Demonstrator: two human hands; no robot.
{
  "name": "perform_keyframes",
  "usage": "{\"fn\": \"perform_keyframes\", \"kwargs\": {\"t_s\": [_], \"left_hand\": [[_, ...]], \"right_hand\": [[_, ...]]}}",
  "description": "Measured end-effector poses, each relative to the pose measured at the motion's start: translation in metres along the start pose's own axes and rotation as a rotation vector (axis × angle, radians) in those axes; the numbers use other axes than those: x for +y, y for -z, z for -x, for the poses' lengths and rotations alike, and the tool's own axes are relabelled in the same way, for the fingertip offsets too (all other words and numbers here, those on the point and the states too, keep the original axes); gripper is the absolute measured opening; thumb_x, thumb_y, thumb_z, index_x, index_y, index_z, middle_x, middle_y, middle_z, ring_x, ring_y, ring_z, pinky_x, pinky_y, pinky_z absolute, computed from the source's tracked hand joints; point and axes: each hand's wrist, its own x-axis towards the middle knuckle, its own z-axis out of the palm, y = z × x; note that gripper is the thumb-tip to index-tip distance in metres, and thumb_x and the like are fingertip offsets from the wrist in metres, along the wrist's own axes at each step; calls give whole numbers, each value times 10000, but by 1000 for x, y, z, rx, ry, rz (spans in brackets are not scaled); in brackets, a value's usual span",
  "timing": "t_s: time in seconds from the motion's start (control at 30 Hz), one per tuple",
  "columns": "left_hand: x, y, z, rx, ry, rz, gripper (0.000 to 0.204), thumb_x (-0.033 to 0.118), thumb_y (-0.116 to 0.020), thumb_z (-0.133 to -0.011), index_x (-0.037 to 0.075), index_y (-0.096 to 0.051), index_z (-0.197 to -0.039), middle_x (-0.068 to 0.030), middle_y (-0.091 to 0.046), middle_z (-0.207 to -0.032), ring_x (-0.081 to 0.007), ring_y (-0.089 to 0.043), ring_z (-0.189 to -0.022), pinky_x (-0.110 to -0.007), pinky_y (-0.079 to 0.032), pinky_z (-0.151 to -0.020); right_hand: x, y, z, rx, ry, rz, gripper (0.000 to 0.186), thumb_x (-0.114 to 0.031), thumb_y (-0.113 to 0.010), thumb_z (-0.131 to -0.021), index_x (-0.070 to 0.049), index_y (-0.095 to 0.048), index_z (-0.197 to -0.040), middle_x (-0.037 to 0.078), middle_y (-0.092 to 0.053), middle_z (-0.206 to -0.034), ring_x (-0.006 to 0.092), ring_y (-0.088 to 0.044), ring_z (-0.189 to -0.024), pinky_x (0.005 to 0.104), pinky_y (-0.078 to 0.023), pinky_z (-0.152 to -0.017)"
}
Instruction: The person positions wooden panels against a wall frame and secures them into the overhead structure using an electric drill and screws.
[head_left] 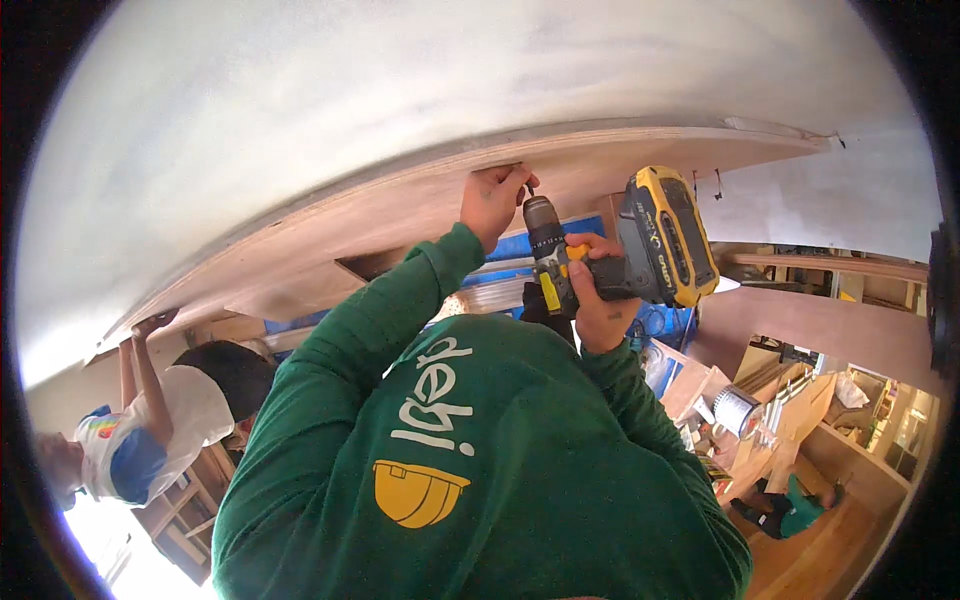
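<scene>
My right hand [598,300] is clenched around the handle of the yellow drill [640,250], its long axis pointing up at the plywood panel [420,200] overhead. My left hand [492,198] pinches a screw [530,187] against the panel, directly above the drill's tip, nearly touching it.

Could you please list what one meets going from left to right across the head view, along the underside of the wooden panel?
A co-worker's raised hand pressed to the plywood panel → the left hand holding a screw against it → the right hand gripping the yellow cordless drill → white sheet.
</scene>
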Motion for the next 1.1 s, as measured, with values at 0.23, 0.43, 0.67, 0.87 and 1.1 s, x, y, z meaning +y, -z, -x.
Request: {"fn": "perform_keyframes", "kwargs": {"t_s": [0.23,0.43,0.67,0.87,1.1], "left_hand": [[31,9,22,43,146,-25,360,368,-610,-967,26,-701,-899,42,-453,-606,-50,-361,-493,-236,-249,-439],[-11,81,71,8,268,-82,259,267,-597,-960,34,-685,-891,39,-474,-602,-64,-367,-486,-253,-300,-455],[-48,133,96,-20,219,-340,164,130,-550,-917,23,-663,-866,1,-521,-614,-89,-429,-466,-265,-339,-459],[-33,136,86,8,287,-176,320,262,-459,-952,33,-638,-819,1,-485,-599,-90,-342,-431,-261,-239,-424],[-13,121,79,108,533,248,332,307,-437,-961,60,-582,-794,-15,-488,-601,-93,-332,-435,-264,-261,-423]], "right_hand": [[-7,-9,-6,59,10,92,281,104,-627,-812,-35,-514,-1029,219,-640,-1106,267,-612,-1062,408,-462,-986],[6,-3,1,10,15,50,302,139,-573,-823,-40,-510,-1059,194,-624,-1137,282,-587,-1121,437,-450,-1007],[6,-7,1,-8,53,105,306,155,-541,-820,-44,-507,-1050,174,-616,-1113,307,-586,-1130,459,-433,-1029],[6,-9,-3,26,43,92,296,143,-564,-818,-44,-518,-1042,169,-631,-1056,325,-602,-1108,478,-440,-1020],[9,-13,-6,79,68,34,316,152,-574,-802,-37,-529,-1051,179,-640,-1045,327,-616,-1080,495,-448,-1015]]}}
